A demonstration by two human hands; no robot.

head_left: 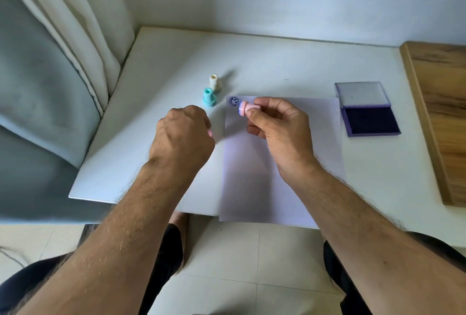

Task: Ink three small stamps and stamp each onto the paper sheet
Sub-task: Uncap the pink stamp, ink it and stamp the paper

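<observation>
My right hand (277, 128) pinches a small pink stamp (245, 108) on its side above the top left corner of the paper sheet (257, 176). A blue smiley print (234, 101) marks that corner. My left hand (184, 130) is curled beside the sheet's left edge with something small and pink (209, 133) just showing at its fingers. A teal stamp (209, 97) and a cream stamp (215, 82) stand upright on the white table (151, 113), just left of the sheet's top. The purple ink pad (369, 119) lies open at the right.
A wooden board (438, 113) borders the table's right side. A curtain (63, 50) hangs along the left edge. The wall runs behind the table. The sheet's lower edge overhangs the table's front, above my knees and the tiled floor.
</observation>
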